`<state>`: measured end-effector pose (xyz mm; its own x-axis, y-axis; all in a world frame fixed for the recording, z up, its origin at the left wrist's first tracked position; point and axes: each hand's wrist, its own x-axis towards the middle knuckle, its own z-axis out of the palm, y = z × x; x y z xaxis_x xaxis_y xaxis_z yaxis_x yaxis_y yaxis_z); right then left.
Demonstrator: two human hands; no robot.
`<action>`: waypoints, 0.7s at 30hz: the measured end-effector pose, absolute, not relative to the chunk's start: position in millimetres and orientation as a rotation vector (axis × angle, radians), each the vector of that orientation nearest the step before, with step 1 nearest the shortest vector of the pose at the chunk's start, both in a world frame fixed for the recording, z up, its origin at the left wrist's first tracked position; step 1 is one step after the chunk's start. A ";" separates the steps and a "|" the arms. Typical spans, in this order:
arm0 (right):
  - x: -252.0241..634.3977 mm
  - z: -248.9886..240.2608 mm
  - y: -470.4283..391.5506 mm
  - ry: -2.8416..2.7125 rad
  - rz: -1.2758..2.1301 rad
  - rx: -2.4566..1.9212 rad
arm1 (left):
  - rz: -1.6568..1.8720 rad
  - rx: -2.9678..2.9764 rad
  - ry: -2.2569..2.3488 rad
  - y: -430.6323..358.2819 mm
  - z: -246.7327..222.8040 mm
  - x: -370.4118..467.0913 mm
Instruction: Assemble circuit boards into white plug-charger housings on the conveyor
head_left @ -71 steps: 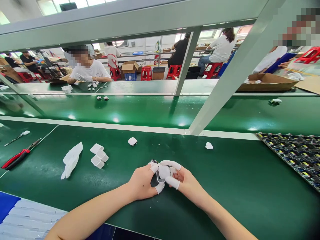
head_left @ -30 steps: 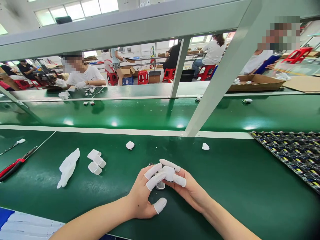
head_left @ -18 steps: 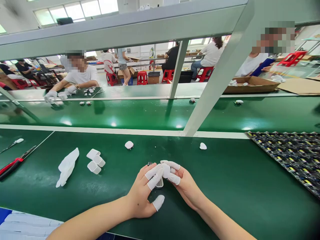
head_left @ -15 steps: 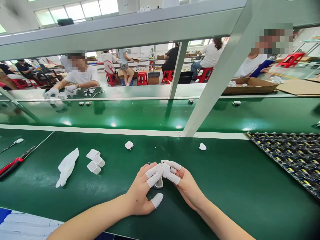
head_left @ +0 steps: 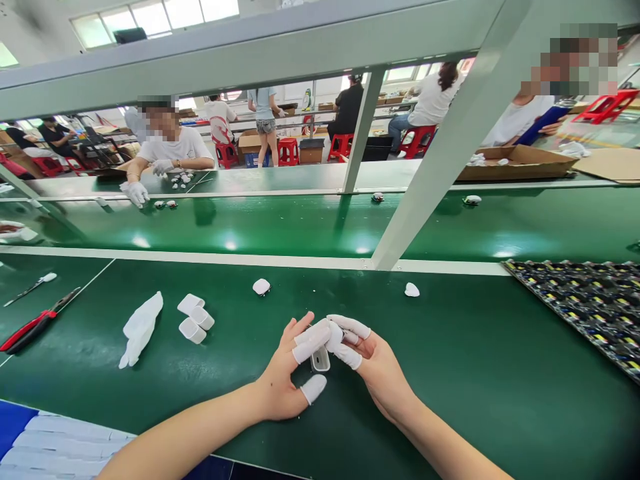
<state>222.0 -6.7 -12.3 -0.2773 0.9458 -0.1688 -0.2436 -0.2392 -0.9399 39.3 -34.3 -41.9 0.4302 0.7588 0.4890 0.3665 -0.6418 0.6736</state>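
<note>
My right hand [head_left: 367, 353], with white finger cots on, pinches a small white rounded piece [head_left: 334, 338] between thumb and fingers; a dark bit shows at its edge. My left hand [head_left: 295, 367], also in finger cots, reaches its fingertips against that piece from the left, with its thumb held well apart. Just below the fingers is a small white open case [head_left: 321, 360] with a dark slot inside, partly hidden by my left fingers. Whether the left fingers touch the case, I cannot tell.
On the green bench lie several white shells [head_left: 195, 319], a crumpled white glove-like item [head_left: 141, 330], red-and-black pliers [head_left: 40, 325], a white square piece [head_left: 261, 287] and a white bit [head_left: 411, 289]. Circuit boards [head_left: 580, 307] lie right. A slanted post [head_left: 440, 160] rises ahead; co-workers sit beyond.
The view has shifted slightly. My hands stay together, and more of the white case shows under my left fingers. Across the belt, a co-worker's gloved hand has moved toward the belt.
</note>
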 end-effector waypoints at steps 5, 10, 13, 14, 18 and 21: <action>222.3 -16.1 -9.1 -1.078 1.637 -0.985 | 1.093 2.280 0.926 -36.4 -44.3 39.2; 228.7 -18.8 -1.0 -1.292 1.506 -1.055 | 1.038 2.194 0.920 -30.3 -42.4 38.9; 232.8 -15.0 3.5 -1.441 1.423 -1.040 | 1.149 2.088 0.989 -24.3 -41.2 38.3; 233.8 -14.2 4.3 -1.482 1.398 -1.027 | 1.150 2.082 1.030 -22.9 -41.6 38.3; 234.7 -16.0 4.5 -1.611 1.388 -0.994 | 0.954 2.183 1.223 -21.4 -45.9 39.7; 232.4 -18.4 2.3 -1.733 1.376 -1.008 | 0.806 2.228 1.297 -21.9 -47.1 40.5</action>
